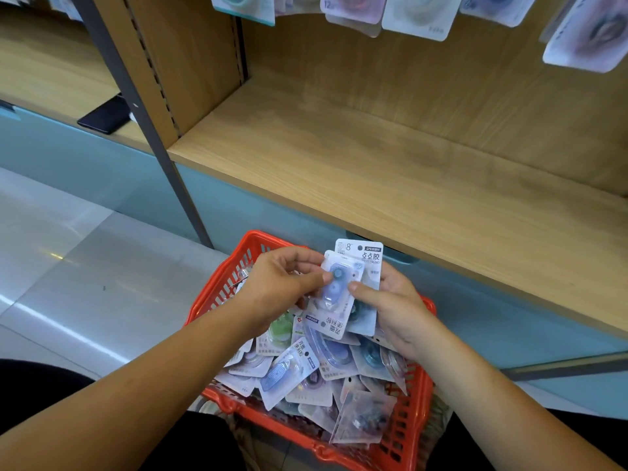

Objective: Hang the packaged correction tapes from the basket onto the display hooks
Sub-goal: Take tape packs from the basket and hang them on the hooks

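Red plastic basket [413, 433] is sitting heaped with packaged correction tapes [292, 368], and by our reckoning we are looking at a job with most of its work left: the pile inside the basket is reaching close to the rim. Above the basket, along the top edge of the head view, a row of hung packs [421, 18] is dangling in front of the wooden back panel [424, 96]; the hooks themselves are lying out of frame, so we are unable to say how many are free. Between that row and the basket, the wooden shelf [373, 171] is lying bare. Up and to the left of the basket, a dark phone [105, 115] is resting on a neighbouring ledge.

Directly over the basket's far rim, we are holding two packs. Our left hand [282, 287] is reaching in from the left, thumb and curled fingers pinching the front blue-tape pack [334, 297], which is turned upside down to us. Our right hand [397, 307] is coming from the right, thumb pressing on that pack's edge while the fingers are cupping the rear card [365, 256] standing behind it. Both forearms are stretching forward and converging above the basket, and neither pack is yet rising toward the row overhead.
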A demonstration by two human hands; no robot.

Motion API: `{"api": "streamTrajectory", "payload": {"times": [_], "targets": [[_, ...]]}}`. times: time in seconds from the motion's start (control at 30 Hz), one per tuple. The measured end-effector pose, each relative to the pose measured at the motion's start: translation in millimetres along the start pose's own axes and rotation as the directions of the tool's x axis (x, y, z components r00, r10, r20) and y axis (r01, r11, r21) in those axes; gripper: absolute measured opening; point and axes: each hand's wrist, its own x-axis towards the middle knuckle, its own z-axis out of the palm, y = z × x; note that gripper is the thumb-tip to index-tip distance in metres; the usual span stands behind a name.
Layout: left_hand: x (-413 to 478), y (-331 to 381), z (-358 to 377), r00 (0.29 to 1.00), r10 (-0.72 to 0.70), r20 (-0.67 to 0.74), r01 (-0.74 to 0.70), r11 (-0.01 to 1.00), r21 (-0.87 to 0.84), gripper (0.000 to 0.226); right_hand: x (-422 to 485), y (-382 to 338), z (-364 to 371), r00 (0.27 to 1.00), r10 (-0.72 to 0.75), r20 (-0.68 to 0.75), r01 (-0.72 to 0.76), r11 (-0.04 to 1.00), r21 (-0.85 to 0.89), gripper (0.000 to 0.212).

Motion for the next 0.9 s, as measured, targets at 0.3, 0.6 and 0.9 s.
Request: {"api": "streamTrajectory", "payload": {"times": [0.3, 0.6, 0.9], "targets": [[-2, 2, 2, 0.99, 0.005, 0.144, -0.004, 1.0, -0.013, 0.036, 1, -19, -4, 1.0, -0.006, 0.009, 0.005, 0.996, 0.094, 0.038], [-4, 44, -4, 0.991, 0.11, 0.076, -0.116, 0.99, 0.084, 0.019, 0, -75, -19, 0.974, -0.159, -0.159, 0.15, 0.986, -0.067, 0.033], [-43, 158, 19, 0.907, 0.397, 0.141, -0.419, 0.885, 0.202, 0.024, -48, -181, -16, 0.886, -0.43, -0.174, 0.423, 0.903, -0.074, 0.025]]}}
